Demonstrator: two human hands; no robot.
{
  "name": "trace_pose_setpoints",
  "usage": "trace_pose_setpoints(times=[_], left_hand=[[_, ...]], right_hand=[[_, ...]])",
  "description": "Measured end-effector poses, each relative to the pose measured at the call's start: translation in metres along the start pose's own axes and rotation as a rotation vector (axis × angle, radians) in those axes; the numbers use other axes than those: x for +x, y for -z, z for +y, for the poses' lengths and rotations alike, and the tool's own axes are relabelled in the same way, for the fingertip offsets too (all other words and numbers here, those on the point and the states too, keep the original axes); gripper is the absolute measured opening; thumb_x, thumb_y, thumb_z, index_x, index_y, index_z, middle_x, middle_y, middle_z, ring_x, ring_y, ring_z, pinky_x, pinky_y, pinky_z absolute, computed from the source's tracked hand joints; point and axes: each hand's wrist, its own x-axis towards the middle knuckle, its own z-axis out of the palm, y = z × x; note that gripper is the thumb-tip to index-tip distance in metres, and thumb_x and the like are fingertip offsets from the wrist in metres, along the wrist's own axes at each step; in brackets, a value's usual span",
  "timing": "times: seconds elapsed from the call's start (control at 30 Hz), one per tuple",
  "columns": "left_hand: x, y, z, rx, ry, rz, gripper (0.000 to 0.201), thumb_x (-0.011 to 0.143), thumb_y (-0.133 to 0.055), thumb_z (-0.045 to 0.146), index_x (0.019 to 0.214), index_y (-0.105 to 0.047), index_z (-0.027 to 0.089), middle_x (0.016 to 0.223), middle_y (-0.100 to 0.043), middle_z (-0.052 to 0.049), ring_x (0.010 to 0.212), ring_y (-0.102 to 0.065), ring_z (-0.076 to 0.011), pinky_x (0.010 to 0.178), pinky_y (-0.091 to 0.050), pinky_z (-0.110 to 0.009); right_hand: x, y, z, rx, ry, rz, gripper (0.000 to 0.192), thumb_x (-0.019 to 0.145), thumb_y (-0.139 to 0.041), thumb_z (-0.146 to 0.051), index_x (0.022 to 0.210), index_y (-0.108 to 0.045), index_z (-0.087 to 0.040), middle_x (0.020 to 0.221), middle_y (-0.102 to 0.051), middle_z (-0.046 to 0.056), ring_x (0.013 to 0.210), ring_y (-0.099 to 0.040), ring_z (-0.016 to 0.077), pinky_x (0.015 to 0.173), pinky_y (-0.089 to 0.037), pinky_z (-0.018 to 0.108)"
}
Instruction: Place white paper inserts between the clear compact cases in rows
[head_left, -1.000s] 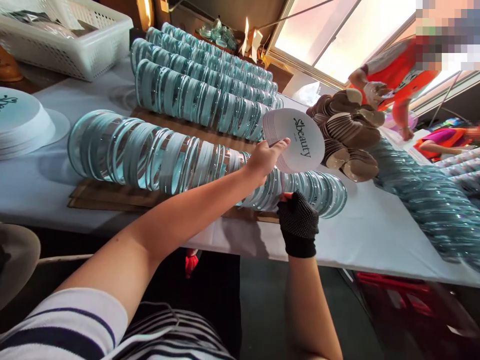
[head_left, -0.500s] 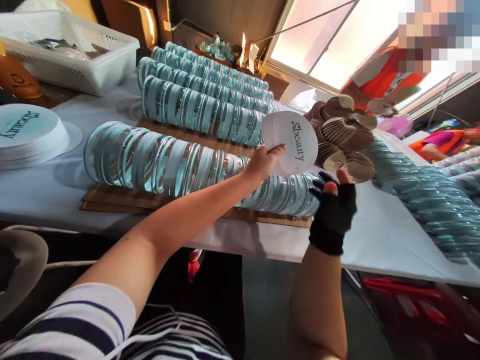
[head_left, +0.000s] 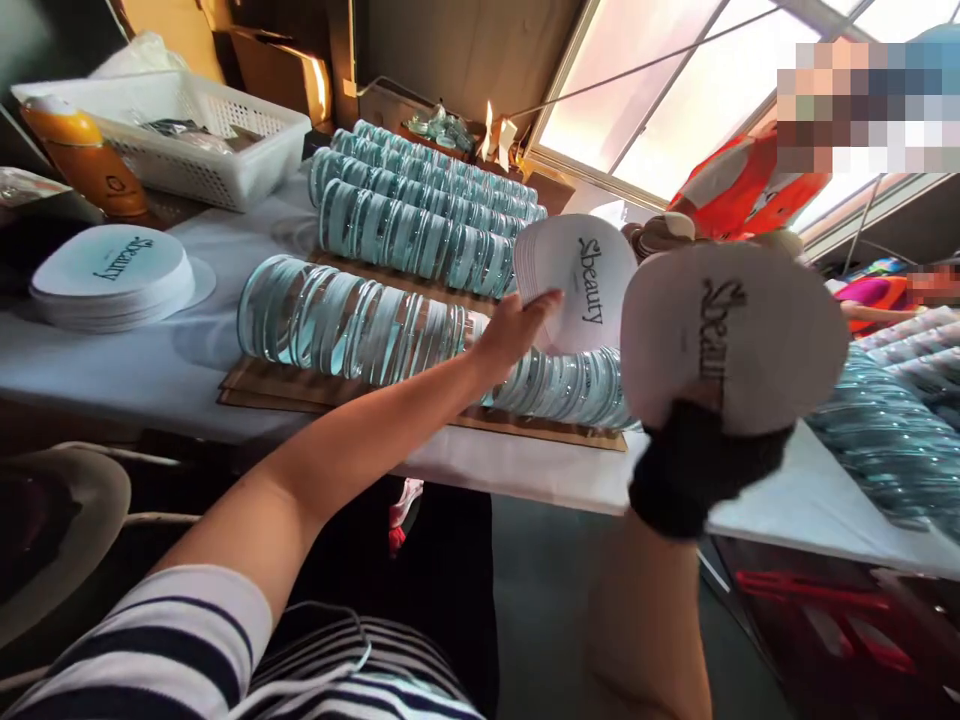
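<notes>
My bare left hand (head_left: 519,335) grips a fanned stack of white rounded cards (head_left: 559,270) with dark "beauty" lettering, its thumb over their lower edge. Close to the camera, my right hand (head_left: 709,460), in a black fingerless glove, holds a white card (head_left: 780,340) with the same print, slightly blurred. Part of its lettering is covered by my thumb, and the fingers behind the card are hidden. Below my left forearm and hand runs a long row of clear plastic rings with whitish bands (head_left: 345,320), lying on brown cardboard (head_left: 259,385).
More ring rows (head_left: 420,235) lie behind. At left are a pile of printed cards (head_left: 112,290), an orange bottle (head_left: 94,165) and a white plastic basket (head_left: 255,165). Clear nested plastic pieces (head_left: 892,430) lie at right. A person in an orange vest (head_left: 750,190) stands across the table.
My right hand, open and holding nothing before, now has a white card in it, raised toward the camera. My left hand keeps its fanned cards. The view has shifted somewhat left.
</notes>
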Motion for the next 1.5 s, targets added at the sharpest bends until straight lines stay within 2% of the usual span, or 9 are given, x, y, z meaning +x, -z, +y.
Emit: trace_pose_setpoints(times=[0.1,0.2,0.43,0.67,0.93,1.0,1.1,1.23,1.5], left_hand=[[0.019,0.012,0.007,-0.059,0.053,0.066,0.016,0.082,-0.065,0.029,0.089,-0.072,0.017,0.092,-0.075,-0.007,0.099,-0.067,-0.0248,0.095,-0.048,-0.040],[0.029,0.020,0.008,-0.109,0.151,0.109,0.011,0.082,-0.064,0.023,0.085,-0.073,0.017,0.094,-0.075,-0.007,0.102,-0.066,-0.0237,0.098,-0.046,-0.041],[0.029,0.026,-0.003,-0.159,0.148,0.134,0.007,0.082,-0.066,0.022,0.085,-0.072,0.018,0.091,-0.075,-0.006,0.094,-0.067,-0.0226,0.090,-0.049,-0.038],[0.032,0.027,0.001,-0.290,0.256,0.198,0.007,0.085,-0.063,0.019,0.088,-0.069,0.017,0.087,-0.075,-0.004,0.096,-0.068,-0.0206,0.091,-0.051,-0.037],[0.030,0.027,0.000,-0.309,0.247,0.182,0.007,0.085,-0.063,0.019,0.082,-0.069,0.018,0.095,-0.075,-0.004,0.107,-0.066,-0.0228,0.099,-0.048,-0.039],[0.031,0.028,-0.002,-0.298,0.239,0.175,0.007,0.084,-0.064,0.020,0.082,-0.070,0.018,0.096,-0.075,-0.005,0.108,-0.066,-0.0237,0.099,-0.048,-0.040],[0.032,0.028,-0.007,-0.270,0.191,0.175,0.007,0.084,-0.065,0.021,0.083,-0.071,0.018,0.097,-0.075,-0.005,0.106,-0.066,-0.0231,0.097,-0.049,-0.039],[0.030,0.028,-0.011,-0.211,0.129,0.160,0.009,0.085,-0.064,0.023,0.085,-0.072,0.018,0.095,-0.075,-0.004,0.102,-0.067,-0.0219,0.095,-0.049,-0.037],[0.029,0.027,-0.010,-0.125,0.105,0.252,0.010,0.084,-0.066,0.026,0.084,-0.070,0.017,0.093,-0.075,-0.005,0.097,-0.067,-0.0219,0.093,-0.049,-0.037]], right_hand=[[-0.026,0.046,0.007,-0.201,-0.056,-0.441,0.062,0.078,-0.055,-0.061,0.114,-0.066,-0.012,0.095,-0.070,0.021,0.084,-0.067,0.0348,0.062,-0.050,0.040],[-0.054,0.044,0.005,-0.276,-0.004,-0.739,0.057,0.084,-0.047,-0.052,0.121,-0.064,-0.013,0.083,-0.071,0.017,0.065,-0.063,0.0279,0.050,-0.040,0.033],[-0.060,-0.044,-0.012,-0.218,0.105,-0.847,0.047,0.088,-0.038,-0.042,0.118,-0.059,-0.012,0.078,-0.066,0.011,0.057,-0.053,0.0190,0.051,-0.027,0.027],[-0.057,-0.049,-0.002,-0.124,0.133,-0.645,0.039,0.091,-0.039,-0.048,0.083,-0.059,-0.016,0.075,-0.066,0.012,0.065,-0.059,0.0210,0.059,-0.037,0.030],[-0.052,-0.074,-0.014,-0.309,0.301,-0.858,0.035,0.094,-0.039,-0.034,0.081,-0.065,-0.015,0.073,-0.067,0.011,0.057,-0.054,0.0155,0.055,-0.027,0.027],[-0.053,-0.070,-0.016,-0.228,0.201,-0.902,0.035,0.093,-0.041,-0.037,0.082,-0.066,-0.015,0.071,-0.066,0.009,0.055,-0.053,0.0144,0.054,-0.029,0.026],[-0.058,-0.063,-0.014,0.240,-0.226,-1.129,0.040,0.089,-0.046,-0.046,0.108,-0.063,-0.015,0.060,-0.059,0.002,0.045,-0.050,0.0137,0.047,-0.034,0.025],[-0.068,-0.055,-0.011,0.841,-0.751,-1.290,0.073,0.085,-0.048,-0.055,0.149,-0.029,-0.023,0.055,-0.048,-0.010,0.036,-0.041,0.0119,0.035,-0.032,0.022],[-0.080,-0.073,-0.032,0.840,-0.640,-0.997,0.080,0.084,-0.053,-0.053,0.149,-0.030,-0.014,0.051,-0.047,-0.010,0.040,-0.046,0.0116,0.041,-0.041,0.023]])
